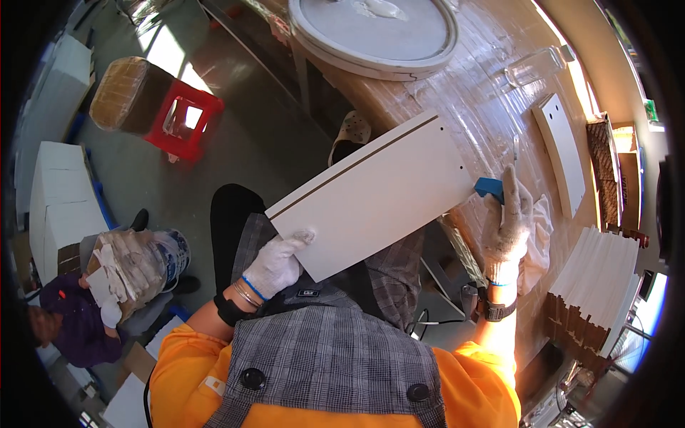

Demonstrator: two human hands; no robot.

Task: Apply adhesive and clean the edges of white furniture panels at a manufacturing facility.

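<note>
A long white board [371,196] with a brown groove along its far edge and small dark holes at its right end lies tilted across my lap. My gloved left hand [277,265] grips its near left corner, thumb on top. At the board's right end, my gloved right hand [508,225] has a small blue block [489,187] between thumb and fingers; its exact kind is not clear. Just beyond those fingertips is a thin pale strip [516,148]; I cannot tell whether it is held. A crumpled white cloth [540,239] is beside the right hand on the table.
The film-covered table [478,93] carries a large round bucket lid [371,32] with white paste, a clear bottle [535,66], another white board [560,153] and a stack of white boards [596,282]. A red stool [185,121] stands left; a seated co-worker [82,317] handles boards lower left.
</note>
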